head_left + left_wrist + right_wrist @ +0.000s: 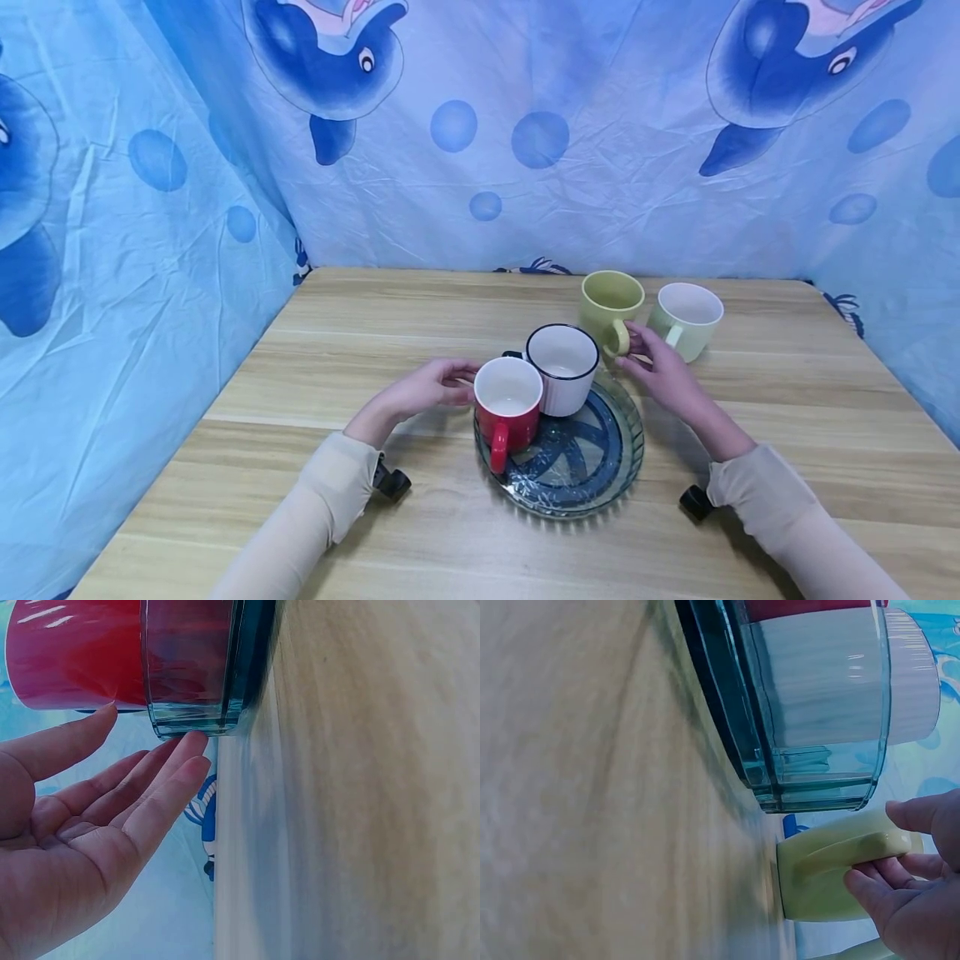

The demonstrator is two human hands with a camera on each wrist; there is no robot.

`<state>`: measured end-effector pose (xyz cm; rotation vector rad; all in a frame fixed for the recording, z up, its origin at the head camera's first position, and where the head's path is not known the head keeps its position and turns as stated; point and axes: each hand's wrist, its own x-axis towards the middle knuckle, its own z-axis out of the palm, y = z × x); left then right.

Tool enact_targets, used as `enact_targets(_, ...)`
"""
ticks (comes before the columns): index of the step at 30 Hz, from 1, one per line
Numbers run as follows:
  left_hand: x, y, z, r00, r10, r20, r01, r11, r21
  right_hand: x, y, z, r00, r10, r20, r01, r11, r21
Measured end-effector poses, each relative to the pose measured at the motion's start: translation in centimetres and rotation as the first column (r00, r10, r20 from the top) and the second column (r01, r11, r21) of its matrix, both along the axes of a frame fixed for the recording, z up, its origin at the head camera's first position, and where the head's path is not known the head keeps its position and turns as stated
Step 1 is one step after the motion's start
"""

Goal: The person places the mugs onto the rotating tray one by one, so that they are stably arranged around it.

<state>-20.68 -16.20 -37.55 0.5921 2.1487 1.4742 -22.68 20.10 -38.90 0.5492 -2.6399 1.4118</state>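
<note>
A red mug (508, 408) with a white inside and a white mug (562, 367) with a black rim stand upright in a clear glass dish (600, 483). My left hand (431, 387) is beside the red mug, its fingers loosely extended. In the left wrist view its fingertips are at the glass wall and the thumb is by the red mug. Behind the dish stands a yellow-green mug (600, 321), upright on the table. At its handle (847, 851), my right hand (663, 371) has its fingers curled at the loop, the thumb on the other side.
A pale green mug (686, 321) stands right of the yellow-green one, near my right hand. The wooden table (360, 333) ends at a blue curtain (390, 217) with dolphins printed on it. Black wrist cameras hang under both sleeves.
</note>
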Motion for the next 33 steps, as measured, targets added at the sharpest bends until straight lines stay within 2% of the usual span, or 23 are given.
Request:
enact_targets(8, 0.05, -0.02, 0.09, 1.000, -0.004, -0.003, 0.004, 1.000, 0.009, 0.04, -0.12, -0.22, 0.997, -0.070, -0.025, 0.070, 0.997, 0.018)
enact_targets(21, -0.04, 0.06, 0.02, 1.000, 0.004, 0.000, -0.004, 1.000, 0.018, -0.15, -0.31, -0.26, 0.996, -0.076, -0.056, 0.078, 0.996, 0.040)
enact_targets(25, -0.15, -0.08, 0.05, 1.000, 0.011, -0.002, -0.011, 1.000, -0.001, -0.08, -0.38, -0.16, 0.995, -0.076, -0.064, 0.078, 0.996, 0.036)
enact_targets(33, -0.19, -0.13, 0.16, 0.999, -0.025, -0.030, 0.023, 0.998, -0.054, -0.04, -0.41, -0.22, 0.992, -0.119, -0.043, 0.121, 0.992, 0.033)
